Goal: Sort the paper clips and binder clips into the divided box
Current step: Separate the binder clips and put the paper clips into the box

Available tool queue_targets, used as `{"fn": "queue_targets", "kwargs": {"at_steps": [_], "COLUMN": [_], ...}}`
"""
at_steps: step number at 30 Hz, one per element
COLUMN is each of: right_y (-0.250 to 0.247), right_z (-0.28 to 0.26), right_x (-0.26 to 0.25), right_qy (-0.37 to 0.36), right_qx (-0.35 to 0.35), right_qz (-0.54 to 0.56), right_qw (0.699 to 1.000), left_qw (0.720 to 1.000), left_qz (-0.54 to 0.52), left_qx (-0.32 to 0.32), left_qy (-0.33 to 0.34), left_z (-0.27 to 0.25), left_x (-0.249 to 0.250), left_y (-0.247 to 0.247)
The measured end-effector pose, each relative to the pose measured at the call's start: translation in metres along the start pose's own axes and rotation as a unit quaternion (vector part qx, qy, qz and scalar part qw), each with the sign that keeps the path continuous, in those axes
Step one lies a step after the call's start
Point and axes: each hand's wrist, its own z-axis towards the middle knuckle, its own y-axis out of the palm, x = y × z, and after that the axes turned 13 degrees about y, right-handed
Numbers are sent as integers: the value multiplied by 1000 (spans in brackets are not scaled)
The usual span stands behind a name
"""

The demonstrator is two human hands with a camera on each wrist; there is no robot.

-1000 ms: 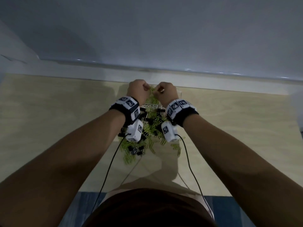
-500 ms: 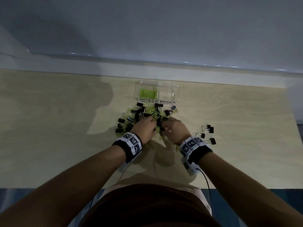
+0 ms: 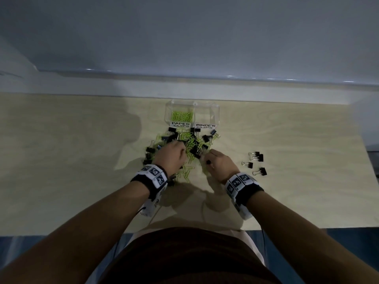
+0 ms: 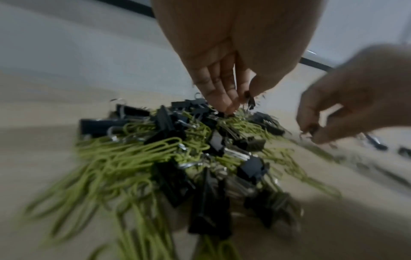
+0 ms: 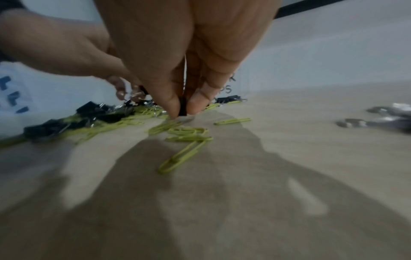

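Fingers [image 5: 171, 103] of the right hand [image 3: 220, 165] pinched a black binder clip [image 5: 182, 107] low at the pile [image 3: 185, 146]; the left hand [image 3: 171, 157] nipped another [image 4: 250, 102]. Risk: tangled green paper clips [image 5: 184, 154] could ride along into the wrong half of the divided box [image 3: 215, 111], up at frame centre on the counter [image 3: 82, 150].

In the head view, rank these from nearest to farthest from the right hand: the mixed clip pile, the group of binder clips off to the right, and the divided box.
From the right hand:
1. Mixed clip pile, touching its fingertips, just to the left.
2. Group of binder clips, apart on the table to its right.
3. Divided box, beyond the pile, toward the wall.
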Motion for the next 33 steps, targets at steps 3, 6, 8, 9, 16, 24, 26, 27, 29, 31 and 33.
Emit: {"fn": "queue_targets", "kwargs": {"at_steps": [3,6,8,9,16,24,26,27,29,31,33], "right_y": [-5,-12,-15,-15,3,17,13,11,9,3,-9], "right_z": [-8,-15,-18,-17,8,3,-3,-6,-11,-14,-19], "right_x": [24,51,56,55,-9,3,11,14,18,24,31], "right_qy": [62,144,158,152,24,7,-10,-17,-14,23,83], "right_qx": [76,127,134,139,85,43,41,45,66,102,138], "right_qz": [61,61,8,-17,-10,-16,-8,1,52,140,215], "right_qw": [993,979,978,978,996,999,999,999,996,985,963], "left_qw": [994,991,991,993,985,991,991,991,994,997,992], "left_qz": [-10,60,93,93,63,49,41,33,2,-50,-105], "left_qx": [79,73,65,60,-87,-69,-74,-74,-51,1,67], "left_qy": [-68,-90,-70,-47,132,105,108,108,95,53,1], "left_z": [-11,-20,-17,-13,32,22,17,15,10,4,-3], "left_x": [-22,-46,-46,-41,6,-12,-16,-17,-15,-14,-16], "left_y": [-10,-16,-16,-15,13,16,14,13,6,-3,-14]}}
